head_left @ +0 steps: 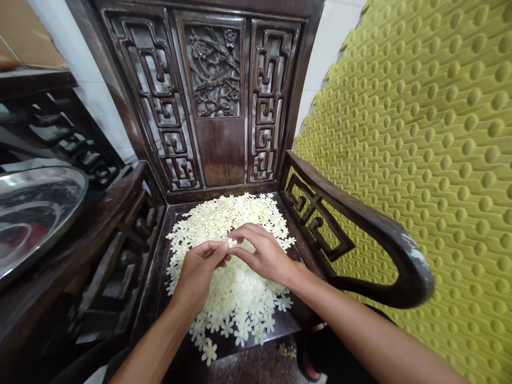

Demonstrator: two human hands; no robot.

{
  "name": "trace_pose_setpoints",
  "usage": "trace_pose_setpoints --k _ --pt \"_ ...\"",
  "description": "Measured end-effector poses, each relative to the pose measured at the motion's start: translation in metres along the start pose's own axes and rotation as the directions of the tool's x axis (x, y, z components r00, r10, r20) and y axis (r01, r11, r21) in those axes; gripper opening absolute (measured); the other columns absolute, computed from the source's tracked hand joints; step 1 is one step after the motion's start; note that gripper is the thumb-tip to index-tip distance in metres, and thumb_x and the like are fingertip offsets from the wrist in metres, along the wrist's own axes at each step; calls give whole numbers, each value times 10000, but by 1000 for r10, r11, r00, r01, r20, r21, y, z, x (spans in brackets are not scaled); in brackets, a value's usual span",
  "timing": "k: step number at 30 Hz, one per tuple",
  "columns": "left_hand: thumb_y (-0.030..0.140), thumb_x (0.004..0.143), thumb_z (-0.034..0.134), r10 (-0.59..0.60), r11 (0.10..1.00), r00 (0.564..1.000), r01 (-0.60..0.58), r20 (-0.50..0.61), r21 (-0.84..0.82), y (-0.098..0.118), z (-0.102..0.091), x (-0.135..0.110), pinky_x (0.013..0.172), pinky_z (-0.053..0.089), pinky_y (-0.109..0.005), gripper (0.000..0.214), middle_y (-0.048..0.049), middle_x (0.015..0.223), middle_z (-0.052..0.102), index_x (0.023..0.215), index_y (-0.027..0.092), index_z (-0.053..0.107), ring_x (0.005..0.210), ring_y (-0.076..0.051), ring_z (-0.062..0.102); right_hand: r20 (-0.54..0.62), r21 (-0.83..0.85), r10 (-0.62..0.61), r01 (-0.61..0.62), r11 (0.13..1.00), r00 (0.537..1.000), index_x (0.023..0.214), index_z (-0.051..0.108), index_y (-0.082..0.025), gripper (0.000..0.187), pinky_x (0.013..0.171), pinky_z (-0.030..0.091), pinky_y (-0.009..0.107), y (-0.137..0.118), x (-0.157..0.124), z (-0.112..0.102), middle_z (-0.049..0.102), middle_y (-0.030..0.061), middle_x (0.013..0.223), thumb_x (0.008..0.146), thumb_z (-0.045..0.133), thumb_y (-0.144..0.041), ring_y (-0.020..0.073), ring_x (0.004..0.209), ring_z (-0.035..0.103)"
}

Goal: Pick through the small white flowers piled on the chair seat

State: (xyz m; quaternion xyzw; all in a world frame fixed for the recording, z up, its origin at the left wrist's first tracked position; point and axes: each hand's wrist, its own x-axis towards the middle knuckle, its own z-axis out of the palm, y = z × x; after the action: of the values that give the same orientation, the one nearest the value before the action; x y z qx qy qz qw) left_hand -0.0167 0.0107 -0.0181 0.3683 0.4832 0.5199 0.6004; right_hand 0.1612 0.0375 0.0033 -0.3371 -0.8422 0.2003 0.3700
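As L hand & R hand curl narrow, tips almost meeting, white blossoms beneath

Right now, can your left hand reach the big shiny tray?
Probably yes, with a stretch. The left hand is above the white flowers, and the metal tray lies just past the dark wooden armrest, so the hand would need to go over that armrest.
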Motion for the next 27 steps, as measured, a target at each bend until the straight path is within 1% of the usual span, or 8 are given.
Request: trace_pose_setpoints --k 5,8,10,13,16,21,23,27 --pt "337 678 853 -117 966 992 125 46 -226 3 4 -3 662 452 -233 204 -11 734 670 714 171 740 696 -117 580 -20 -75 -80 78 994 997 1156 625 -203 242 889 422 397 -2 -1 1 714 88 1041 937 645 -304 229 975 624" --pt "329 662 864 -158 943 986 169 61 -286 2 5 -3 648 455 -240 209 -10 735 667 713 175 732 681 -121 587 -16 -97 -94 92 991 995 1177 611 -209 265 877 417 399 -3 0 1 718 91 1039 936 647 -314 233 955 621" --pt "308 659 867 -166 937 984 179 67 -300 2 5 -3 663 459 -240 199 -10 752 673 718 174 731 692 -120 592 -15 -113 -99 97 989 995 1160 607 -199 239 873 416 397 -3 0 3 720 91 1004 950 626 -312 231 924 619" --pt "278 661 868 -170 934 983 183 69 -308 2 5 -3 684 457 -229 181 -3 762 672 714 174 730 716 -113 592 -3 -143 -108 107 984 994 1073 615 -181 172 875 411 387 -1 -1 8 714 85 938 965 601 -313 221 878 612" --pt "279 677 856 -191 938 980 200 60 -282 2 4 -4 676 446 -222 175 -4 780 678 698 173 718 744 -114 598 25 -178 -84 87 980 996 994 609 -172 107 836 410 360 1 -3 12 683 77 869 982 562 -267 211 834 585" --pt "324 671 850 -175 972 985 175 16 -159 3 4 -5 642 431 -233 217 -3 701 660 662 159 708 658 -109 567 82 -244 -71 89 966 994 891 598 -172 201 769 381 339 1 -5 13 601 60 778 1013 474 -272 202 767 519" --pt "303 654 856 -167 975 985 171 34 -141 7 2 -4 643 433 -237 212 -4 679 645 643 154 706 642 -109 551 96 -231 -94 114 966 991 864 591 -172 240 768 370 337 1 -6 13 583 49 758 1021 463 -301 193 747 511" --pt "264 667 845 -173 972 976 190 128 -135 17 -2 -4 641 434 -237 185 -1 651 605 625 151 705 644 -113 532 111 -216 -139 161 963 984 839 595 -174 289 764 363 333 0 -5 9 560 26 705 1021 475 -364 178 707 503"
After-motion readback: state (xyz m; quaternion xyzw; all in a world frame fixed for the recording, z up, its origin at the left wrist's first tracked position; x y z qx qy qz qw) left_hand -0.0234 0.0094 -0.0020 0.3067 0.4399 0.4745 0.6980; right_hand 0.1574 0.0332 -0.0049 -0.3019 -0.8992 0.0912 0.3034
